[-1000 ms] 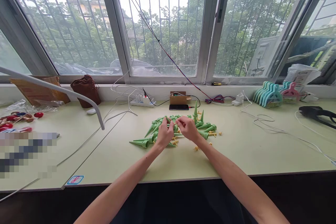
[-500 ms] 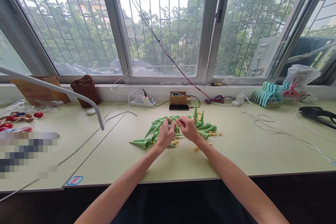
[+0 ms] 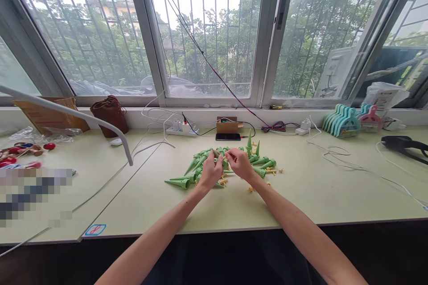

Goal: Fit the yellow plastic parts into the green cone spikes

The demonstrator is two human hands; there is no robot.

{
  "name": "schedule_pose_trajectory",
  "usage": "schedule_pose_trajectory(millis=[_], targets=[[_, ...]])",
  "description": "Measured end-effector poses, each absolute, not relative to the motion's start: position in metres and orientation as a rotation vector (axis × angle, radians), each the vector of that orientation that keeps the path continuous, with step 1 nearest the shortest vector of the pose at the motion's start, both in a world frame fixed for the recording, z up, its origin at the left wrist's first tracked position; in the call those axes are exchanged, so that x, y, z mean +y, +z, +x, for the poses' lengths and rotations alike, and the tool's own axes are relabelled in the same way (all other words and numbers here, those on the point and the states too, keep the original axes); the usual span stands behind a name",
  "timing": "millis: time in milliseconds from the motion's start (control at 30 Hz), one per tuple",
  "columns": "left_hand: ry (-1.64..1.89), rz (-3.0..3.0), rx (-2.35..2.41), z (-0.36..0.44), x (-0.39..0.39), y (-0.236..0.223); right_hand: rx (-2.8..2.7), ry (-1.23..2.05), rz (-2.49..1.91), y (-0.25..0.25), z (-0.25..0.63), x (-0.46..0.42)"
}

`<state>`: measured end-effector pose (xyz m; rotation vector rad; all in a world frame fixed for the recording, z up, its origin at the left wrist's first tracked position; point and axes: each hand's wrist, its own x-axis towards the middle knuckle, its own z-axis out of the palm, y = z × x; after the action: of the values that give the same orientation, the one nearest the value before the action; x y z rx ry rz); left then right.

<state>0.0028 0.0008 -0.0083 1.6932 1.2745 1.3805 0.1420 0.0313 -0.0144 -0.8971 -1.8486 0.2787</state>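
Pale green desk [image 3: 150, 209] set under wide metal-framed windows [image 3: 207, 44]; trees and a barred grille are seen through the glass. A green cone [image 3: 216, 153] is held in the fingers of the left hand [image 3: 210, 171], above the middle of the desk. The right hand [image 3: 239, 164] is held close by, fingertips pinched; whether a small part is gripped there cannot be told. Green cones [image 3: 182, 183] are heaped around both hands, most lying on their sides, a couple standing upright behind the right hand. Yellow pieces [image 3: 270, 171] are scattered among and beside them.

Behind the heap, a black phone [image 3: 228, 136] is laid flat in front of a small open cardboard box [image 3: 227, 125]. A white power strip [image 3: 182, 130] with plugs is placed left of the box; bundled dark cable [image 3: 276, 126] is placed to the right. Teal hangers [image 3: 341, 120] and pink hangers [image 3: 370, 119] are grouped at far right, near a black object [image 3: 403, 144]. On the left, a brown pouch [image 3: 109, 116], a brown package [image 3: 50, 115] and red balls [image 3: 49, 146] are seen. Far-left area is pixelated.
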Motion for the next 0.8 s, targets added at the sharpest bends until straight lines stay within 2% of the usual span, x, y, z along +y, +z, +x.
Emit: schedule_pose_trajectory(millis=[367,800], targets=[[1.382,1.657,1.252,0.0030,-0.0007,-0.0062,-1.867,0.252,-0.933,-0.0159,0.1421,0.0331],[1.396,1.649,1.214,0.0035,0.0016,-0.0090,-1.837,0.384,-0.948,-0.0126,0.1431,0.0308]])
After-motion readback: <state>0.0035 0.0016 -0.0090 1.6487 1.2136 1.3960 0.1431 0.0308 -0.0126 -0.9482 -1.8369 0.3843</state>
